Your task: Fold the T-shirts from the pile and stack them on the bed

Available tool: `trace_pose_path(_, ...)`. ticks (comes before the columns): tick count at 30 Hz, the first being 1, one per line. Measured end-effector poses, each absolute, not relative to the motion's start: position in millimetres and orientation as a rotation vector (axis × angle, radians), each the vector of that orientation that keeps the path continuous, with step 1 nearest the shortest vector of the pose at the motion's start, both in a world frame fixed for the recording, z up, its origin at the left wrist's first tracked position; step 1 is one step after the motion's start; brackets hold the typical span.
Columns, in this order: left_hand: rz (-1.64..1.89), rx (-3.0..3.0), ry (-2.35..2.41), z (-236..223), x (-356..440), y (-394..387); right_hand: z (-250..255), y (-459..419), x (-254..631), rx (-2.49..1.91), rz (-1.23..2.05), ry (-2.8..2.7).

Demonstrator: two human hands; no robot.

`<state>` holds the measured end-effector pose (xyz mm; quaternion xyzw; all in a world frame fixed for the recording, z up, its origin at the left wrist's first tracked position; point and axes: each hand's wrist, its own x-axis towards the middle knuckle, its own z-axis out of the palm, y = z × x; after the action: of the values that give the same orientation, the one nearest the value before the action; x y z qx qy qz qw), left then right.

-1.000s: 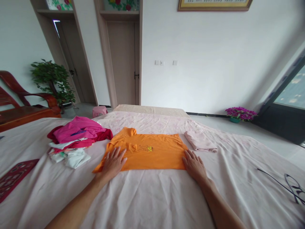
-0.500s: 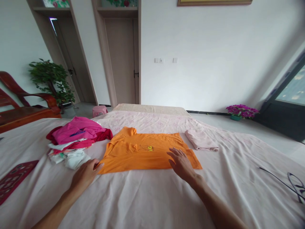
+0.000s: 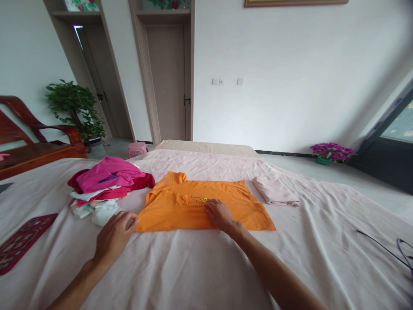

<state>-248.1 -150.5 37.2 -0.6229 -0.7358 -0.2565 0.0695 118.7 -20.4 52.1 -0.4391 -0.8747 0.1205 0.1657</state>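
Observation:
An orange T-shirt [image 3: 174, 215] with a small dark and yellow print lies partly folded on the cloth-covered surface. At its near left corner my left hand [image 3: 116, 232] is closed, thumb and fingers pinching the fabric. My right hand [image 3: 221, 215] rests on the middle of the shirt, beside the print, with its fingers low on the cloth and nothing visible in them. A heap of pink, red and white clothes [image 3: 109, 176] sits just beyond my left hand. To the right of the shirt lies a folded pale pink garment [image 3: 275, 191].
The pale sheet [image 3: 193, 271] is wrinkled. A dark red patterned item [image 3: 27, 241] lies at left, glasses [image 3: 402, 254] at the right edge. Beyond stand a wooden chair [image 3: 38, 146], a pink stool [image 3: 137, 149], a leafy plant [image 3: 74, 103] and purple flowers [image 3: 332, 151].
My right hand has slid left across the shirt, from its right part to the print. My left hand stays at the near left corner. The view has shifted slightly.

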Motion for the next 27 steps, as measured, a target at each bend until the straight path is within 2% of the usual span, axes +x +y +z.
trace_pose_path(9,-1.368,-2.097,-2.579,33,-254,-149,38,-16,106,-1.328,0.260,-2.462)
trace_pose_path(12,-1.427,-2.205,-2.608,29,-264,-151,35,-17,107,-1.295,0.248,-2.481)
trace_pose_path(16,-1.290,-2.242,-2.686,22,-276,-154,28,-18,110,-1.298,0.229,-2.498)
trace_pose_path(21,-0.772,-1.979,-2.699,39,-268,-153,33,-24,116,-1.306,0.176,-2.494)
trace_pose_path(27,-0.787,-2.238,-2.298,59,-217,-126,53,-50,120,-1.067,0.205,-2.543)
